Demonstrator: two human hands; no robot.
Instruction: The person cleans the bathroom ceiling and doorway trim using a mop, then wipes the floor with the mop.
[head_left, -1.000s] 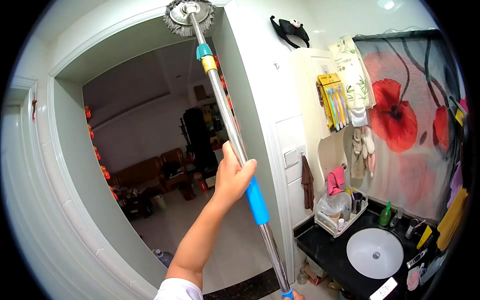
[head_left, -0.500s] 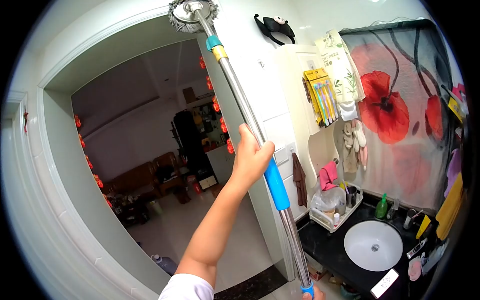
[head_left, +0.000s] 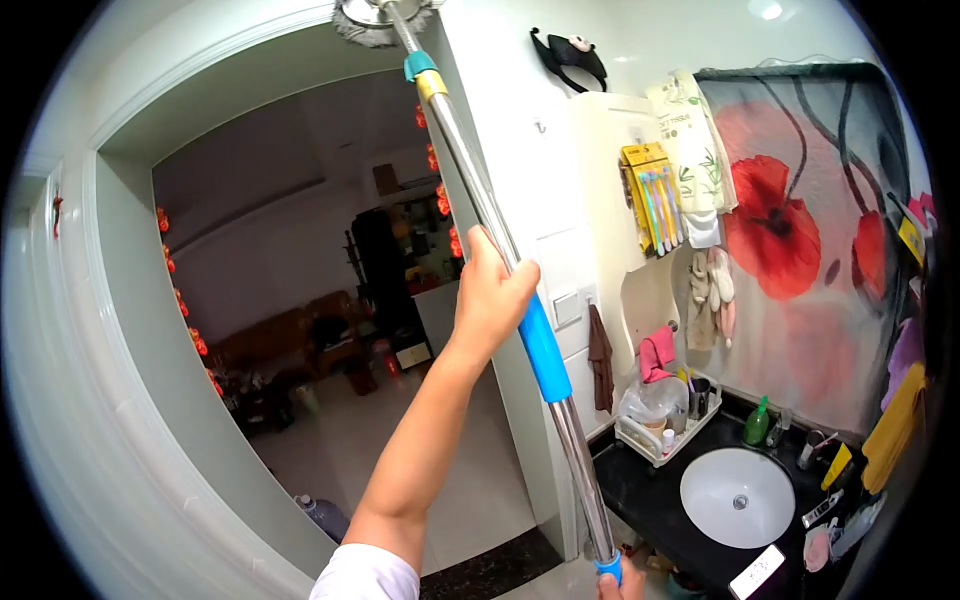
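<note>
A long spin mop (head_left: 470,165) slants through the view, its metal pole fitted with a blue grip sleeve and a teal and yellow collar. My left hand (head_left: 493,295) is wrapped round the pole just above the blue sleeve. Low in the view, my right hand (head_left: 622,582) closes on the pole's bottom end by a small blue cap; part of that hand is cut off by the frame. The round mop head (head_left: 378,22), with grey fringe, is up at the top of the door frame (head_left: 235,65). Whether it touches the frame I cannot tell.
On the right, a black counter (head_left: 640,505) holds a white basin (head_left: 738,497), a phone (head_left: 757,572), a green bottle (head_left: 757,422) and a white basket (head_left: 668,420). A wall cabinet (head_left: 598,200) hangs above. Through the doorway lies a dim room with furniture.
The mop head sits slightly higher and farther left in view, partly past the top edge. Both hands keep their hold on the pole. The view has shifted a little.
</note>
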